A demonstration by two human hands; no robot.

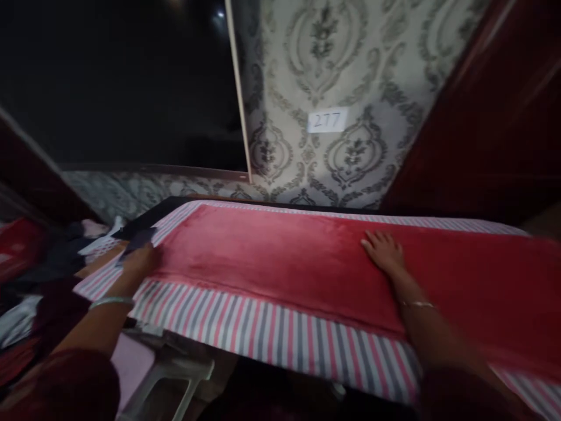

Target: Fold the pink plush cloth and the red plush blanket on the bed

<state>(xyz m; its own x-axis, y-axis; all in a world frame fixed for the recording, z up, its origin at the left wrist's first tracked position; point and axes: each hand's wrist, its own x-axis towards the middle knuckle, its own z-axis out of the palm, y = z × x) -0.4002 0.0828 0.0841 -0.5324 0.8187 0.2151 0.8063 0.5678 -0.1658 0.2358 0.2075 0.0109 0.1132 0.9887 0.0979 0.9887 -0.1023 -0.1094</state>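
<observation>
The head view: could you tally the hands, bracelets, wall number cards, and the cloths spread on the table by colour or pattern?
Hands: 2 (left hand, right hand)
Bracelets: 2 (left bracelet, right bracelet)
Number cards: 1 (number card)
Red cloths: 1 (red cloth)
Striped cloths: 1 (striped cloth)
Total: 7

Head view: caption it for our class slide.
Right hand spread on a long red cloth over pink-grey-white striped fabric, left hand near its left end.

Dark maroon sleeves (65,383), slim pale bangles (111,300)
</observation>
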